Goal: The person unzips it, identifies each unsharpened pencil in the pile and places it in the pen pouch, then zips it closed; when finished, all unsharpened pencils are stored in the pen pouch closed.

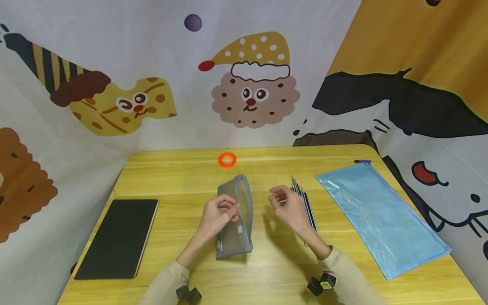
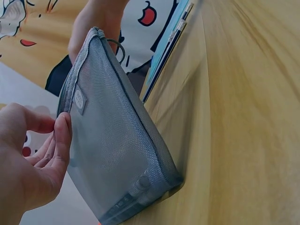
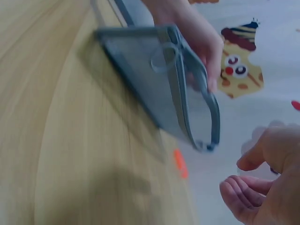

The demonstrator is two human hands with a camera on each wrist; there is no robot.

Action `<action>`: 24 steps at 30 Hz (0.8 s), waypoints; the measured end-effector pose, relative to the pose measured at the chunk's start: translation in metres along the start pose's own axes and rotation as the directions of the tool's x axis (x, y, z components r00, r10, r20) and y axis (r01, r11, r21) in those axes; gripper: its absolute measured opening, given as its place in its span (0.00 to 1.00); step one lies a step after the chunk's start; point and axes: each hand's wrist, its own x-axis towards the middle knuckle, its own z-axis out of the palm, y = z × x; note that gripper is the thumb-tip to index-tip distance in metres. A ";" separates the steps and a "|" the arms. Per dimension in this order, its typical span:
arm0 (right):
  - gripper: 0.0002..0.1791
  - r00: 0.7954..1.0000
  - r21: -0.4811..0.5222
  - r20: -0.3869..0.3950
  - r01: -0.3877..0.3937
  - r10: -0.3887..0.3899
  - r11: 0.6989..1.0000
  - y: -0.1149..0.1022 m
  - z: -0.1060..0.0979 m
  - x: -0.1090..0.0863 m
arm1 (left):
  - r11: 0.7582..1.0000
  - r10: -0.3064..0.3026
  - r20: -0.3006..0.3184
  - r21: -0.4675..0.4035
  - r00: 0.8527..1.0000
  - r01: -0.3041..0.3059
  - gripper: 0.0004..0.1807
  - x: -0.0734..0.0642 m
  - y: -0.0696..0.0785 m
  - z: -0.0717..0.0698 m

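A grey mesh pencil case (image 1: 230, 239) stands on its long edge in the middle of the table, its zipped mouth gaping toward the right. My left hand (image 1: 217, 217) pinches the rim of that mouth between thumb and fingertips, as the left wrist view also shows. Through the mesh near its lower end a dark shape (image 2: 129, 199) is visible; its kind cannot be told. My right hand (image 1: 292, 210) hovers to the right of the case, fingers loosely bent, with nothing between them. Beneath and beside it lies a bunch of pencils (image 1: 309, 207), partly hidden by the wrist.
To the left lies a black notebook (image 1: 118, 239). A blue translucent zip bag (image 1: 381, 216) lies flat on the right. An orange ring (image 1: 221, 160) sits near the table's back edge. Behind the wooden table (image 1: 171, 169) hangs a cartoon-printed cloth (image 1: 152, 38).
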 end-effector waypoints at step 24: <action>0.19 0.981 -0.081 -0.043 -0.194 0.191 0.978 0.065 -0.050 -0.003 | 1.000 -0.009 -0.005 -0.003 1.000 0.009 0.07 0.002 -0.005 -0.003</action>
